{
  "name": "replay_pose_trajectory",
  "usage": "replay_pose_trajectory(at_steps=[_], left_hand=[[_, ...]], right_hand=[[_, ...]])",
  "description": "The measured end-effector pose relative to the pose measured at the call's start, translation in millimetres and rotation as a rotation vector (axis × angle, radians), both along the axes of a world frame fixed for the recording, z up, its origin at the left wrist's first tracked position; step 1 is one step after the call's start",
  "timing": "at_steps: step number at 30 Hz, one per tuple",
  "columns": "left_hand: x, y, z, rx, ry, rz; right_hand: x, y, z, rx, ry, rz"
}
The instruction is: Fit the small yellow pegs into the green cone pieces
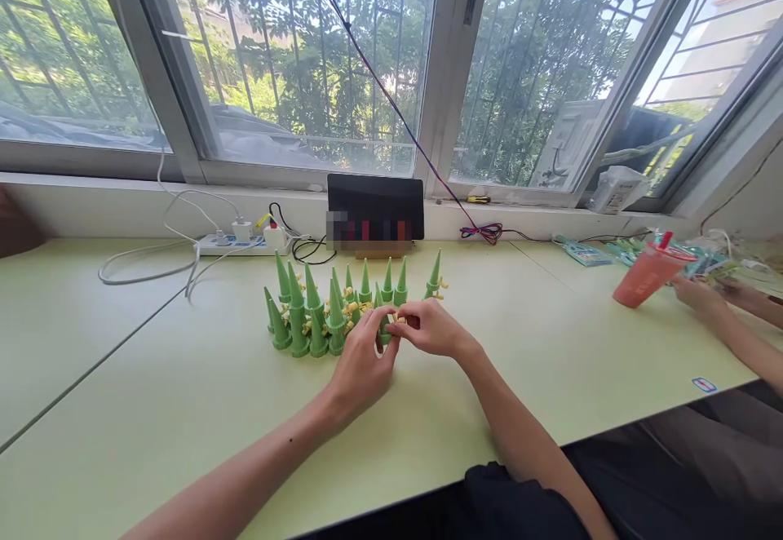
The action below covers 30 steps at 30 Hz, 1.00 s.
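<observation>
My left hand (365, 356) curls its thumb and fingers around a green cone (385, 329), partly hidden by the fingers. Beside it, the fingertips of my right hand (431, 328) pinch a small yellow piece (400, 320) against the cone's side. Several more green cones (298, 324) stand upright in a cluster to the left and behind, some with small yellow pieces on them. One green cone (434, 277) with yellow pieces on its side stands apart, just behind my right hand.
A dark screen (375, 205) leans at the window ledge. A power strip (245, 244) with cables lies back left. To the right are a red cup (652, 273) with a straw, plastic packets (586, 253) and another person's hands (703, 299).
</observation>
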<state>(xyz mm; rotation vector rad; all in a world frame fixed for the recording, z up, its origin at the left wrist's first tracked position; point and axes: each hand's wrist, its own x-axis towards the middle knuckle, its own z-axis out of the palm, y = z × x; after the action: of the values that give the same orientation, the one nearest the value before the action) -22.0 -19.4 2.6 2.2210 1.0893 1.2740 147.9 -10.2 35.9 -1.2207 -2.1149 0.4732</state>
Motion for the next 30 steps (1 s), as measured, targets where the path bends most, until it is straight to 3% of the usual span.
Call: replay_pose_trajectory(at_steps=[21, 30], left_hand=[[0.4, -2.2, 1.3, -0.044, -0.028, 0.012], [-1.7, -0.8, 3.5, -0.011, 0.024, 0.023]], right_hand=[[1.0, 1.3, 0.6, -0.023, -0.073, 0.035], [-0.2, 1.3, 0.7, 0.016, -0.056, -0.055]])
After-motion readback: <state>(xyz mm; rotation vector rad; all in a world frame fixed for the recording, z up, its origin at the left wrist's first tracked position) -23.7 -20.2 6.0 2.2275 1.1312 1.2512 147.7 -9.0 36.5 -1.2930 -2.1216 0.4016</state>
